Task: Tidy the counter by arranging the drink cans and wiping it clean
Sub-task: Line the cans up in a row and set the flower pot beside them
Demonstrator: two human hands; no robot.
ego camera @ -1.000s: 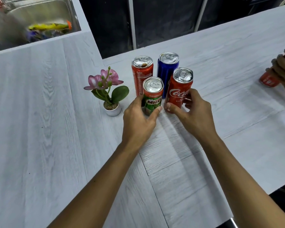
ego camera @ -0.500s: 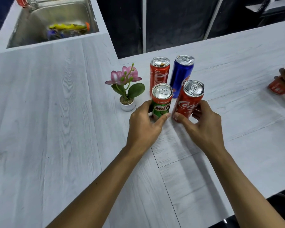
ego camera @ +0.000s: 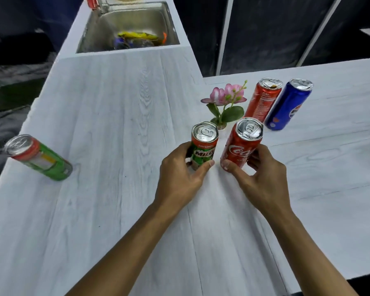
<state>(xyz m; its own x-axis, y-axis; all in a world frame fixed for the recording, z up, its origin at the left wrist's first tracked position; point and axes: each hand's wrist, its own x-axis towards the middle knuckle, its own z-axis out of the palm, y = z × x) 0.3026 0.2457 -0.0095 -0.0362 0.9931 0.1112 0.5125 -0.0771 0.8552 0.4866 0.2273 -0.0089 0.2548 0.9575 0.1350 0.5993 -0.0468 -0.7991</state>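
A green can (ego camera: 40, 159) stands apart at the counter (ego camera: 120, 99) edge, ungathered. The left hand (ego camera: 179, 180) has its grip closed round the Milo can (ego camera: 203, 147), the right hand (ego camera: 263, 178) round the cola can (ego camera: 241, 144). Two cans (ego camera: 263, 99) stand grouped behind; no wiping evident.

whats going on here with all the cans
A person is sorting drink cans on a white counter. The left hand grips a green Milo can; the right hand grips a red Coca-Cola can. Another red can and a blue can stand behind, beside a small potted flower. A green can stands off to the left.
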